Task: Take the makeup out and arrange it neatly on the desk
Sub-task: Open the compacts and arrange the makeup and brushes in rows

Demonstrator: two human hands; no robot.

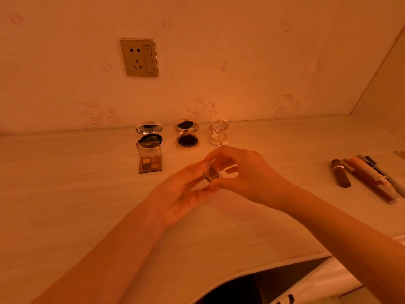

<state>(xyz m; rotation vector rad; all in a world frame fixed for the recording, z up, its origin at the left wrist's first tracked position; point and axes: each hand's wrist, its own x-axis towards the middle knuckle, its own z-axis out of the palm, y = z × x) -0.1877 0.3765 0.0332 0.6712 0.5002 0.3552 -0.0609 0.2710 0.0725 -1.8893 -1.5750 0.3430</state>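
Both hands hold a small clear square makeup case [212,172] above the middle of the desk [65,194]. My left hand [179,194] pinches it from the left, my right hand [245,174] from the right and above. Along the back stand three open round compacts: a silver one [150,134], a gold one [187,134] and a white one [219,132]. An open four-colour eyeshadow palette [150,160] lies in front of the silver compact.
Several lipsticks and pens [368,176] lie side by side at the right of the desk. A wall socket [139,58] sits above the compacts. The desk's curved front edge [241,273] runs at the bottom, with a dark opening below it.
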